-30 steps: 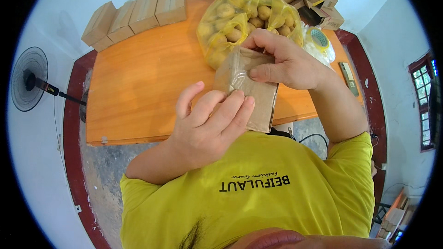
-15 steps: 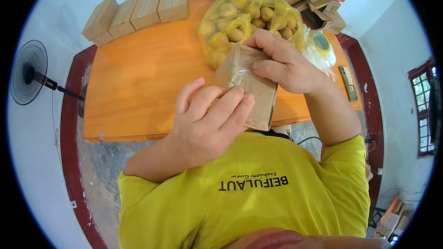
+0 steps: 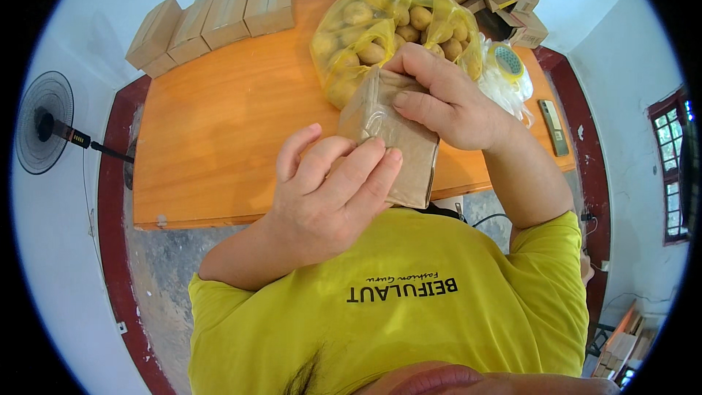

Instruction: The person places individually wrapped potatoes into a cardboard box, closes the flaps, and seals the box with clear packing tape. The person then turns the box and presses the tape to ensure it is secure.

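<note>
A small brown cardboard box (image 3: 391, 143) is held above the near edge of the orange wooden surface (image 3: 219, 124), gripped by the right hand (image 3: 446, 102) at its top while the left hand (image 3: 329, 190) presses flat on its side. The closing seems in hand; a firm grip is judged needed next. Behind stand a yellow bag of round brown pieces (image 3: 395, 29), a tape roll (image 3: 508, 62) and closed cartons (image 3: 212, 18).

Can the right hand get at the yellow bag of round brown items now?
Probably yes. The right hand grips the small cardboard box just in front of the yellow bag; nothing lies between, but it must release the box.
</note>
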The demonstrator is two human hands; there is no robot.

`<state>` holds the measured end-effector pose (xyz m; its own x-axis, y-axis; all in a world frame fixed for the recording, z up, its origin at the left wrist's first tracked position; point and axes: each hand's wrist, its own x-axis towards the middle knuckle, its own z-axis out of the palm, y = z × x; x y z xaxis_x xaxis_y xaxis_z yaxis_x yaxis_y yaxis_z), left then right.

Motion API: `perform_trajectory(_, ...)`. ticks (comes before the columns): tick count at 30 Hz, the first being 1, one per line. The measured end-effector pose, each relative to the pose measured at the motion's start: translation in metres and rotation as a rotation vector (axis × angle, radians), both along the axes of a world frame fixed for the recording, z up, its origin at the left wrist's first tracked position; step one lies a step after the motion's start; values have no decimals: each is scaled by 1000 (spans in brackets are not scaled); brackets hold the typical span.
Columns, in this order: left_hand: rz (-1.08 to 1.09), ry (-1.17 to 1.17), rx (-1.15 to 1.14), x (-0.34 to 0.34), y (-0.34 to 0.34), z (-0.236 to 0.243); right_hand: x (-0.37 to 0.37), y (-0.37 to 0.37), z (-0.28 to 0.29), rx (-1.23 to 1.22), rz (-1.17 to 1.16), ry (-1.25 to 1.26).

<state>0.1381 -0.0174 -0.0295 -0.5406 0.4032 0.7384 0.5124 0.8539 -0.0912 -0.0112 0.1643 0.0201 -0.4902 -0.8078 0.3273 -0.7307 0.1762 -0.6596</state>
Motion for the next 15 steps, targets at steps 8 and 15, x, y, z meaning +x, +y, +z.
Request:
perform_trajectory(8,18,-6,-33,-2,3,3,-4,0,-8,-64,-24,98)
perform_trajectory(15,60,-15,-55,0,6,11,-4,-3,-4,-7,-43,-53)
